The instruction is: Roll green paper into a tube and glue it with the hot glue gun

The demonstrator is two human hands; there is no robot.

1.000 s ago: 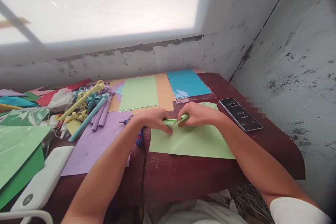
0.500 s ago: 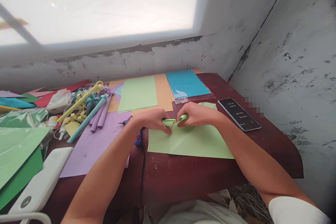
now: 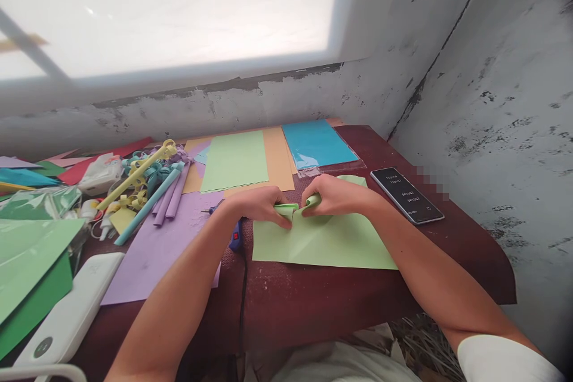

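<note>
A light green sheet of paper (image 3: 331, 245) lies before me on the dark red table (image 3: 286, 304), with a crease running across it. Its far part is bent up between my hands. My left hand (image 3: 264, 203) pinches a folded green piece of the paper. Close beside it, my right hand (image 3: 331, 196) grips a curled edge of the same sheet, thumb and fingers pressed together. A short split or gap shows between the two held parts. Behind my left wrist, a blue hot glue gun (image 3: 236, 236) is partly hidden.
A phone (image 3: 407, 196) lies to the right near the wall. Behind are a green paper stack (image 3: 235, 161) and a blue paper pack (image 3: 317, 143). Rolled paper tubes (image 3: 150, 206), a purple sheet (image 3: 147, 262) and a white power bank (image 3: 71, 310) lie left.
Both hands keep their hold on the green paper in almost the same place. The view has shifted very slightly.
</note>
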